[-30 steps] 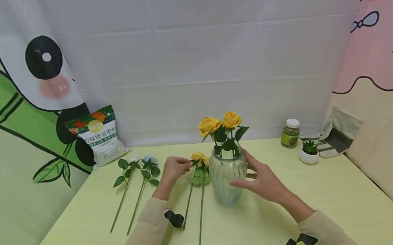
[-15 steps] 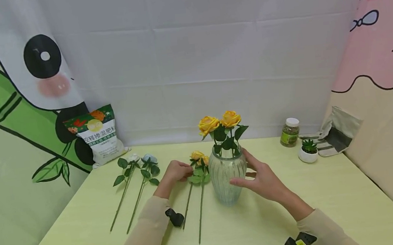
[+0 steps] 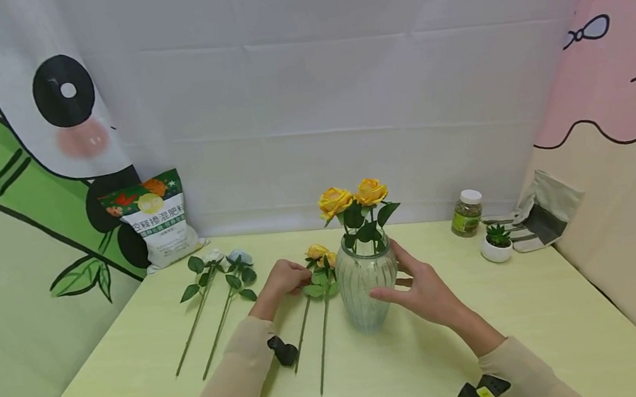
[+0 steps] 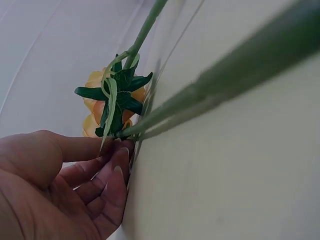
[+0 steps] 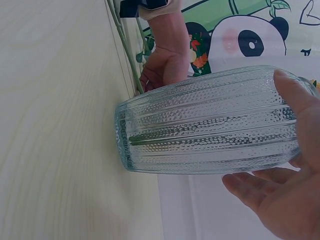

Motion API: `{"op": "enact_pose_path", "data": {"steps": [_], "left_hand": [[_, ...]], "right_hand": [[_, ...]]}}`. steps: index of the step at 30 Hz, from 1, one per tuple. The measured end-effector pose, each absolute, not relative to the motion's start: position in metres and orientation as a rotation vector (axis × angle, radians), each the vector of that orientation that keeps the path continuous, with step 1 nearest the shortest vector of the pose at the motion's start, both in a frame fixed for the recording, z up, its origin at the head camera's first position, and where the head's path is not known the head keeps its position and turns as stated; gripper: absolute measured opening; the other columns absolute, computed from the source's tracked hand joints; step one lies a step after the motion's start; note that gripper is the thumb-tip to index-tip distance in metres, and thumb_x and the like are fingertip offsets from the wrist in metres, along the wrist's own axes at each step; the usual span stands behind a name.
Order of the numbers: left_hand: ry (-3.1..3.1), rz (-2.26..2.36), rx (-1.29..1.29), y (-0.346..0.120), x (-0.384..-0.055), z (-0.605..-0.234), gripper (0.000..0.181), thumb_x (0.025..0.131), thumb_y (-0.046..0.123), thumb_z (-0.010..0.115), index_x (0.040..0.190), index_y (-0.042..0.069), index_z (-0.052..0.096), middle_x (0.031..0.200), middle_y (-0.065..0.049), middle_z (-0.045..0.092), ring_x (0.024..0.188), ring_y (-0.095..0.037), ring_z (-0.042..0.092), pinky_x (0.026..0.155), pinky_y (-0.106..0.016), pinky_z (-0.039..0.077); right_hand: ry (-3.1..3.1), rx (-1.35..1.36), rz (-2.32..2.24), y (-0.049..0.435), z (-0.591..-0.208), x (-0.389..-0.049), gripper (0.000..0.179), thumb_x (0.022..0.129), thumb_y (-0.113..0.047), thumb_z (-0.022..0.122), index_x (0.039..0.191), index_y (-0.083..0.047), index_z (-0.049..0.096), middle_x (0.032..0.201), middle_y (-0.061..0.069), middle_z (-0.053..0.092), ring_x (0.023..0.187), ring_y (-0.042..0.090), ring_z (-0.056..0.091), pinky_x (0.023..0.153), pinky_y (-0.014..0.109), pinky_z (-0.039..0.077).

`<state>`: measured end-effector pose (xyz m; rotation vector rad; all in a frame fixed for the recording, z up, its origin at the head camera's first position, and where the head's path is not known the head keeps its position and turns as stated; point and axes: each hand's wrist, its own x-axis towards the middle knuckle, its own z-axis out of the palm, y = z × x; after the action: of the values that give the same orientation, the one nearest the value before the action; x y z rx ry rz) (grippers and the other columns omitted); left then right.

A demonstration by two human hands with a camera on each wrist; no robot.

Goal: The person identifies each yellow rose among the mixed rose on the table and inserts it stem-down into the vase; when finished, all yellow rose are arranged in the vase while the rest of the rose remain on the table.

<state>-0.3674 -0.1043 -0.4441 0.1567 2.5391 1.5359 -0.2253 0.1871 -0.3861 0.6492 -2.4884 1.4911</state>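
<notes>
My left hand pinches the stem of a yellow rose just under its bloom, between thumb and fingers; the stem lies along the table. Beside it rests a second yellow rose, its bloom partly behind the vase. My right hand holds the ribbed glass vase from the right, thumb in front and fingers around the far side. The vase stands upright on the table. Two yellow roses rise from its mouth, their stems showing dimly through the glass.
A white rose and a pale blue rose lie to the left. Behind them leans a fertilizer bag. At the right back are a lidded jar, a small potted succulent and a grey pouch with tools.
My left hand has moved slightly down and in toward the rose, and its fingertips have taken the stem below the bloom. The right hand keeps its place on the vase.
</notes>
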Motion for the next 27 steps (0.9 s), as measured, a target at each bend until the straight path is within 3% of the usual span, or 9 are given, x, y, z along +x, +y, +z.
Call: {"op": "enact_pose_path", "data": {"steps": [7, 14, 21, 27], "left_hand": [[2.409, 1.653, 0.047, -0.11, -0.367, -0.439, 0.022, 0.092, 0.008, 0.065, 0.106, -0.007, 0.072, 0.087, -0.015, 0.074, 0.078, -0.022, 0.073, 0.068, -0.033, 0.06], [2.266, 1.79, -0.062, -0.114, -0.372, -0.444, 0.033, 0.1, 0.012, 0.059, 0.122, -0.013, 0.06, 0.087, -0.014, 0.075, 0.075, -0.019, 0.073, 0.067, -0.029, 0.06], [2.173, 1.889, -0.046, -0.121, -0.371, -0.446, 0.033, 0.098, 0.005, 0.059, 0.124, -0.016, 0.059, 0.087, -0.014, 0.074, 0.072, -0.017, 0.072, 0.066, -0.026, 0.06], [2.111, 1.973, -0.114, -0.126, -0.375, -0.448, 0.037, 0.1, 0.019, 0.062, 0.122, -0.011, 0.063, 0.088, -0.012, 0.074, 0.073, -0.018, 0.072, 0.066, -0.027, 0.06]], "right_hand": [[-2.475, 0.664, 1.496, 0.187, -0.387, -0.227, 0.101, 0.084, -0.032, 0.083, 0.161, -0.022, 0.018, 0.16, 0.005, 0.032, 0.132, 0.034, 0.05, 0.096, 0.046, 0.053], [-2.468, 0.672, 1.518, 0.188, -0.388, -0.227, 0.102, 0.084, -0.031, 0.083, 0.161, -0.024, 0.018, 0.16, 0.005, 0.033, 0.132, 0.034, 0.05, 0.096, 0.044, 0.053], [-2.472, 0.67, 1.506, 0.188, -0.388, -0.226, 0.102, 0.084, -0.031, 0.083, 0.162, -0.022, 0.018, 0.16, 0.006, 0.034, 0.132, 0.035, 0.051, 0.096, 0.044, 0.054], [-2.468, 0.67, 1.504, 0.187, -0.387, -0.226, 0.102, 0.084, -0.031, 0.083, 0.162, -0.021, 0.018, 0.16, 0.006, 0.033, 0.132, 0.035, 0.051, 0.096, 0.044, 0.054]]}}
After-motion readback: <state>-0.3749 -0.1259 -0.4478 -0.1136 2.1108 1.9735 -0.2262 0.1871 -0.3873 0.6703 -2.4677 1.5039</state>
